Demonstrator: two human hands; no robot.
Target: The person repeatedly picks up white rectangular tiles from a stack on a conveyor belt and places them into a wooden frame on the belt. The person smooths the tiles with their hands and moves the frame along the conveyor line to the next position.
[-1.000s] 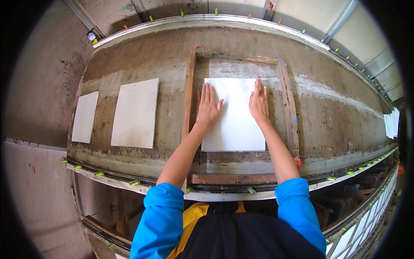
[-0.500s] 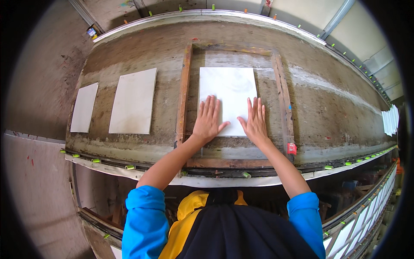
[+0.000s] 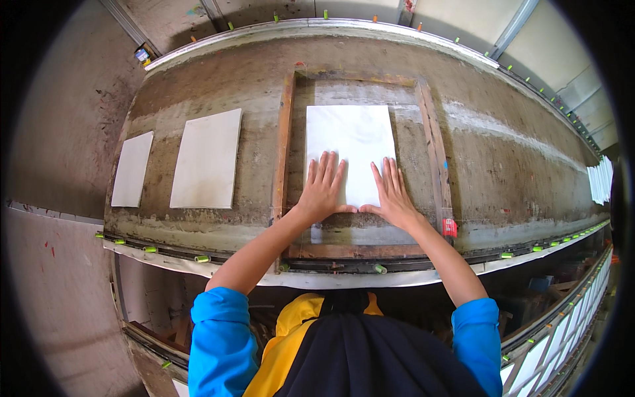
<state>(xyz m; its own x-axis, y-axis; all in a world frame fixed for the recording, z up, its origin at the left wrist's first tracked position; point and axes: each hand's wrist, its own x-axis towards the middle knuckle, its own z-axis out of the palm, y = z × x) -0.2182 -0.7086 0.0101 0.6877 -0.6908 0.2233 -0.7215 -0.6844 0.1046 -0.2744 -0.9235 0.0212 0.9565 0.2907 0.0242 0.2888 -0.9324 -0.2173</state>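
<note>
White sheet: it lies flat on the worktop, inside the wooden frame; your white sheet has its far edge at 12 o'clock.
Left hand: your left hand is open with fingers extended, laid over the sheet's 7 o'clock corner and gripping nothing.
Right hand: your right hand is likewise unclenched, at the 5 o'clock corner, fingers pointing toward 12.
Thumbs: a second ago your hands lay along the sheet's upper sides; now they are down at the 6 o'clock edge, thumbs turned inward and almost meeting. Whether they touch, you cannot tell from here.
Meaning: your attention seems to have passed to the near edge; how hard you press does not show.
Neighbours: a larger pale sheet and a smaller pale sheet lie toward 9 o'clock, out of your reach's path.
</note>
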